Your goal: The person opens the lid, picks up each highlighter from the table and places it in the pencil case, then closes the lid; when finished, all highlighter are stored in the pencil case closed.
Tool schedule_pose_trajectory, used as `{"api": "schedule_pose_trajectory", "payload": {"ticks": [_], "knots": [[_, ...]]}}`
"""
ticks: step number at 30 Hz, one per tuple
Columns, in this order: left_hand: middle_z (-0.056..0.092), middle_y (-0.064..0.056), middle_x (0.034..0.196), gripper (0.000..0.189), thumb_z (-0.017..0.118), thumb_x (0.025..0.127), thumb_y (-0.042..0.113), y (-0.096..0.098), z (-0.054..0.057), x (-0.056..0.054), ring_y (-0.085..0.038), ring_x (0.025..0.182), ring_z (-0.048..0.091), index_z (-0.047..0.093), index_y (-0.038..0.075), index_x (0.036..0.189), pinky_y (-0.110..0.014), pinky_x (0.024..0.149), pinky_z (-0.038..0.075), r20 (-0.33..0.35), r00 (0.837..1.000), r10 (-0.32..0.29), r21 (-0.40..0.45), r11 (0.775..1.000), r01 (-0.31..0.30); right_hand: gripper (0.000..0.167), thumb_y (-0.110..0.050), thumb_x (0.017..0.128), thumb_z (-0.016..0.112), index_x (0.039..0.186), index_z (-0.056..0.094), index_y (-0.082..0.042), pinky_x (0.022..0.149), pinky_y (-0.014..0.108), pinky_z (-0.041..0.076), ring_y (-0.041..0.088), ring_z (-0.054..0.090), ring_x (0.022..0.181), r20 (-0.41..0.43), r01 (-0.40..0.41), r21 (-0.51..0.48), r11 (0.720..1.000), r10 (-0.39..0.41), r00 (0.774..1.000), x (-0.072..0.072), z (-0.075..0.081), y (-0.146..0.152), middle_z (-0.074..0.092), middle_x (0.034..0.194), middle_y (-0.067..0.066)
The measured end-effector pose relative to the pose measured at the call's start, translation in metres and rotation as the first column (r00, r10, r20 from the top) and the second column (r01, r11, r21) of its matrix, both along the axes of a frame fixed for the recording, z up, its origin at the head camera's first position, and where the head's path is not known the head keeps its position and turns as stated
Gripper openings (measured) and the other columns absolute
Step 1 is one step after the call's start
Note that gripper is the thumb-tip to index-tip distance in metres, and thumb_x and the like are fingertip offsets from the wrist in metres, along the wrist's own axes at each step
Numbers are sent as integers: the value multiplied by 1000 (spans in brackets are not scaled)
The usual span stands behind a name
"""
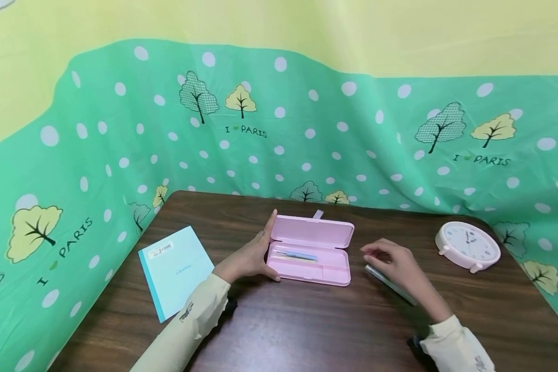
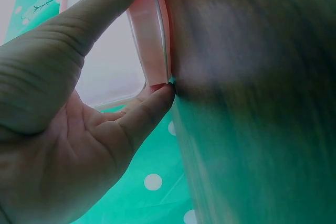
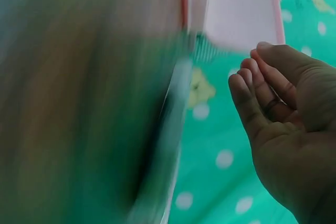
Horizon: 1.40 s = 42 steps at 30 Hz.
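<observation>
A pink pencil case [image 1: 336, 258] lies on the table with its lid [image 1: 311, 231] raised back. Several slim pens [image 1: 297, 256] rest in its long compartment. My left hand [image 1: 248, 258] grips the case's left end, thumb at the front corner and a finger up beside the lid. In the left wrist view, thumb and fingers span the case's end wall [image 2: 149, 40]. To the right of the case, my right hand [image 1: 392, 262] hovers with loosely bent fingers and nothing between them. Below it lies a long, thin silvery-green item [image 1: 400, 291], blurred in the right wrist view.
A light blue notebook [image 1: 179, 274] with a barcode label lies at the left of the dark wooden table [image 1: 279, 325]. A round white and pink clock [image 1: 467, 245] sits at the right back. Behind the table hangs a green and yellow printed cloth [image 1: 260, 165].
</observation>
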<state>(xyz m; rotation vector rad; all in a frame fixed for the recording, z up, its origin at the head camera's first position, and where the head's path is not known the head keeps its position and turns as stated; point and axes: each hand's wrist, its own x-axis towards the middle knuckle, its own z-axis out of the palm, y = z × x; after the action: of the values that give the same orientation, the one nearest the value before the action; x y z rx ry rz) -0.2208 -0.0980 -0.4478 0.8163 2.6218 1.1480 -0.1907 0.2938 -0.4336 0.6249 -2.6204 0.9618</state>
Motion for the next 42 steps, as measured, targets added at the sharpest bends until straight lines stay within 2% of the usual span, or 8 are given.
{"api": "schedule_pose_trajectory", "payload": {"ticks": [8,12,15,20,24,31,33,42], "knots": [[11,-19,180,164,105,72,28,4,1,2,-41,160,30,-27,32,169,-56,123,36,15,1000,13,-32,999,-12,21,8,88,84,104,82,-4,71,11,49,-7,62,88,-4,128,-10,992,-128,992,26,-9,72,77,97,6],[9,-20,180,164,105,73,28,3,3,2,-41,161,27,-27,31,169,-57,124,34,14,1000,12,-40,999,-12,17,9,90,82,106,80,1,72,8,47,-12,61,89,20,168,-56,984,-167,986,38,-13,103,76,97,-9],[9,-21,180,163,105,73,27,2,2,2,-42,160,27,-25,27,171,-58,123,35,15,1000,13,-39,999,-13,14,3,94,82,108,79,2,73,7,46,-15,59,91,61,209,-46,977,-206,977,44,-13,121,74,100,-21],[9,-20,180,163,105,73,26,4,0,3,-42,159,29,-25,27,171,-57,123,35,29,1000,4,-28,1000,-3,18,-7,97,82,112,79,2,71,8,44,-16,58,90,148,284,27,958,-285,947,57,-14,142,74,100,-22],[8,-22,180,164,105,72,25,3,1,2,-43,159,30,-26,28,170,-57,123,35,17,1000,-3,-24,1000,3,22,-6,97,82,114,76,6,67,12,45,-10,60,83,218,282,47,958,-286,933,65,-16,150,74,94,-19],[15,-27,177,165,106,72,26,-1,1,1,-46,156,34,-27,30,169,-62,120,38,-22,1000,14,-36,999,-15,25,0,97,80,116,72,14,67,16,50,-4,62,80,307,207,-36,978,-186,933,66,-26,149,74,89,1],[14,-26,178,165,105,73,26,-2,2,1,-45,157,32,-29,33,169,-59,122,37,-1,1000,14,-41,999,-14,25,2,95,81,115,72,14,66,17,50,-3,61,80,315,203,-37,978,-182,932,64,-29,146,73,88,0],[9,-18,180,162,105,73,28,2,5,2,-43,159,29,-25,29,171,-56,122,37,28,999,23,-45,999,-22,20,9,91,81,109,74,11,64,17,50,-3,57,76,297,210,2,978,-202,933,65,-28,138,67,84,-11]]}}
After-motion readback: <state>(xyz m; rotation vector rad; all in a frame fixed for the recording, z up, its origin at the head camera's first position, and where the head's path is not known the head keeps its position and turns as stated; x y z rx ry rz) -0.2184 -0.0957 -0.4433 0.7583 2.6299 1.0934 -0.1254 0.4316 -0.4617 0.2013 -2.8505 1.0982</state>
